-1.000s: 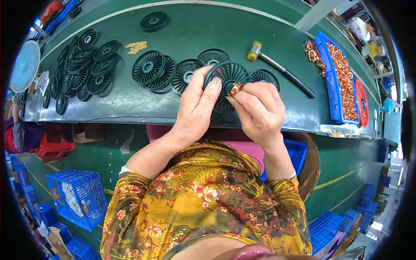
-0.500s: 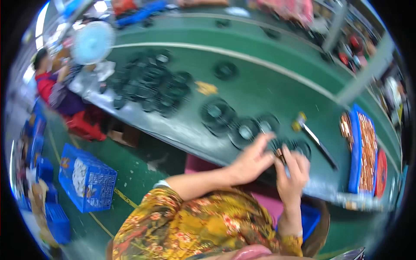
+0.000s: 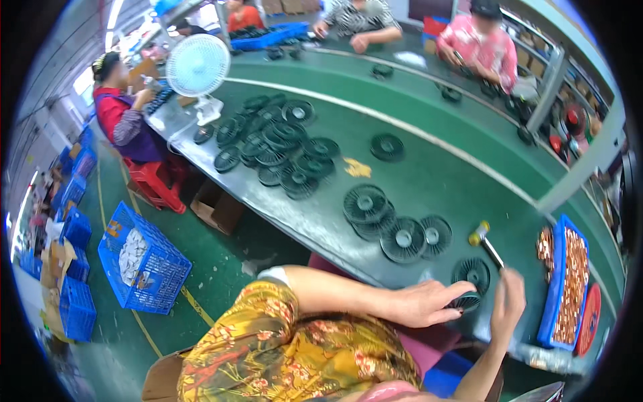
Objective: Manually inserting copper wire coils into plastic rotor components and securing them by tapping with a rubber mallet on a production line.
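Observation:
My left hand [image 3: 432, 303] reaches over the near table edge. Its thumb and forefinger are on the rim of a black ribbed disc [image 3: 467, 303], which looks like a small fan grille. Another black ribbed disc [image 3: 471, 273] lies just beyond it, partly overlapped. My right hand [image 3: 510, 298] is closed round the handle of a hammer [image 3: 492, 253], whose yellowish head points away to the left. Most of the grip is hidden by the hand. Farther left, several ribbed discs [image 3: 403, 240] with pale hubs lie on the green table.
At the right stand a blue tray [image 3: 550, 288] of copper-coloured pieces and a red round lid [image 3: 589, 320]. A heap of black discs [image 3: 274, 144], a yellow scrap [image 3: 357, 167] and a white fan [image 3: 198, 67] are farther left. A blue crate [image 3: 157, 275] stands on the floor. Co-workers sit around.
My right hand has left the copper-coloured piece near the left hand and moved right onto the hammer. My left hand stays by the discs. The whole view has shifted.

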### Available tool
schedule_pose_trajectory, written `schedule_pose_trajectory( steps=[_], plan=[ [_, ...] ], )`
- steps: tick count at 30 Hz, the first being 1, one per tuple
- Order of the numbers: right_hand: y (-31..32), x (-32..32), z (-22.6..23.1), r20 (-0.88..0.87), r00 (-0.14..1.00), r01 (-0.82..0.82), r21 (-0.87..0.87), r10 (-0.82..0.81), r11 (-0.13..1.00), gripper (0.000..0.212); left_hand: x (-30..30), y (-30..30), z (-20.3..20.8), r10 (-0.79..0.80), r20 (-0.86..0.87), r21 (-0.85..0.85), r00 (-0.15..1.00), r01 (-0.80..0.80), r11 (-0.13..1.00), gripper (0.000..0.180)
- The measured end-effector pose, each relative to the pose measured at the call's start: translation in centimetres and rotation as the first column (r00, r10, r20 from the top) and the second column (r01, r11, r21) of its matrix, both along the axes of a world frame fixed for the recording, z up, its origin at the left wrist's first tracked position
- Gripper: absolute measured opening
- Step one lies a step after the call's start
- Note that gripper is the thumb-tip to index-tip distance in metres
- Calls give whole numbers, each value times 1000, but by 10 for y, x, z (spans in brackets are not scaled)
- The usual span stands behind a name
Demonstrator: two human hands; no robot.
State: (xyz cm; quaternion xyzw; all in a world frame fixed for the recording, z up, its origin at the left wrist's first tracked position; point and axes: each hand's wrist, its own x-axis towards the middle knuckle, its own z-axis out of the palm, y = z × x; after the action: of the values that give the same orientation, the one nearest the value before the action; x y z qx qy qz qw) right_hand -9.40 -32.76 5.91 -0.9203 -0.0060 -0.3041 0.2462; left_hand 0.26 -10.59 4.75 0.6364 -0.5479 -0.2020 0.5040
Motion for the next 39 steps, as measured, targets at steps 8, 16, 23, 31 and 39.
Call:
schedule_pose_trajectory(
  steps=[8,16,23,31,39],
  plan=[
    [-57,22,-33,-138,948,235,-301,-286,924,20,-32,-93,-31,112,774,-303,624,208,930,34],
    [-64,-52,-23,-340,868,488,443,-363,752,29,3,-140,-45,15,726,28,688,-51,998,45],
    [-2,-117,39,-75,921,334,659,-382,674,31,18,-145,-24,-8,475,163,880,-79,983,70],
    [-1,-126,6,-420,774,568,129,-474,813,32,23,-150,-23,79,395,176,915,-160,971,114],
    [0,-103,-28,-343,839,448,-6,-423,894,36,24,-140,-20,78,372,157,925,-146,977,121]
  ],
)
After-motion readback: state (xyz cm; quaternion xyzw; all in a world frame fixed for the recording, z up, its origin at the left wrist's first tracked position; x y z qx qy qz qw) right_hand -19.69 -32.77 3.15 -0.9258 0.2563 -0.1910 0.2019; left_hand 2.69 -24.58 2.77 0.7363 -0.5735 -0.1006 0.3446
